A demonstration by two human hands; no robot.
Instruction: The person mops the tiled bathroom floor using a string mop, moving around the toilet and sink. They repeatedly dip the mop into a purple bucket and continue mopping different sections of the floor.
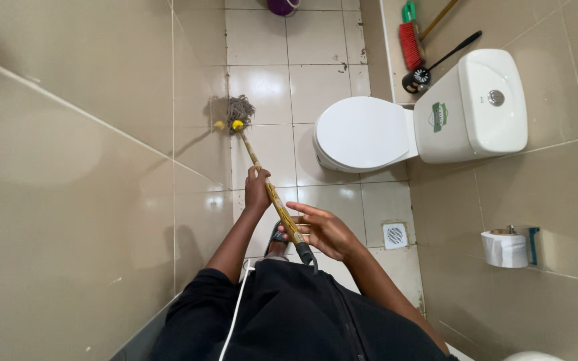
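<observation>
Black clothing (302,314) is filling the bottom of the view, with a thin white cord (237,309) running down across it. Just beyond it, a long yellowish wooden mop handle (270,190) is being held by both hands. The right hand (322,230) is being kept near the dark upper end of the handle, its fingers (300,210) only loosely curled, half open around the stick. The left hand (257,189) is being wrapped farther down, fingers closed on the handle. A dark sandal (276,235) is being partly hidden beneath the handle.

The grey stringy mop head (238,109) is being pressed on the pale tiled floor (316,87), right at the foot of the beige tiled wall (68,167) on the left, and is being mirrored in its glaze.

To the right, a white toilet with closed lid (362,132) is standing, well apart from the mop head. Behind its cistern a red-bristled broom (410,44) and a black toilet brush (419,75) are being leaned in the corner. A square white floor drain (395,235) and a white toilet paper roll (504,248) on the wall are being seen nearby.
</observation>
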